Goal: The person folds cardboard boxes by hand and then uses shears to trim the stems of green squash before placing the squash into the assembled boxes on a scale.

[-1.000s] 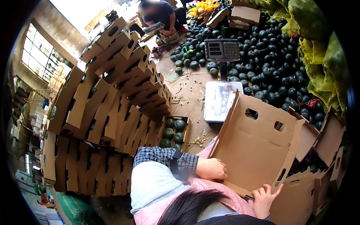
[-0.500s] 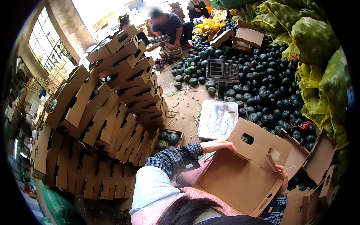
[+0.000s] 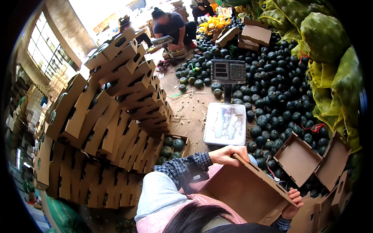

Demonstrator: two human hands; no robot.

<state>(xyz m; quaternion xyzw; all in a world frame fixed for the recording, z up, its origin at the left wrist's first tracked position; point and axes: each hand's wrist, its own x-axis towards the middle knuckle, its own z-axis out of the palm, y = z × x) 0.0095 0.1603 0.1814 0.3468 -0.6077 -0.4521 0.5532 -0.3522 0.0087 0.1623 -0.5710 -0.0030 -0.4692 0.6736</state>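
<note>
A cardboard box was held on the near side of the scale. Its far wall was gripped at the left end by the left hand, half closed over the rim, and at the right by the right hand, fingers curled.

Our left arm bends at the elbow, the forearm slanting up and to the right. Our left hand is bare, back upward, fingers bent in a grip, the thumb on the side nearer us. Our right hand, bare too, sits lower and well to the right, its fingers curled tight side by side. Of our right forearm, only the part near the wrist shows. We hold both hands well apart, our dark hair hanging between our arms.
</note>
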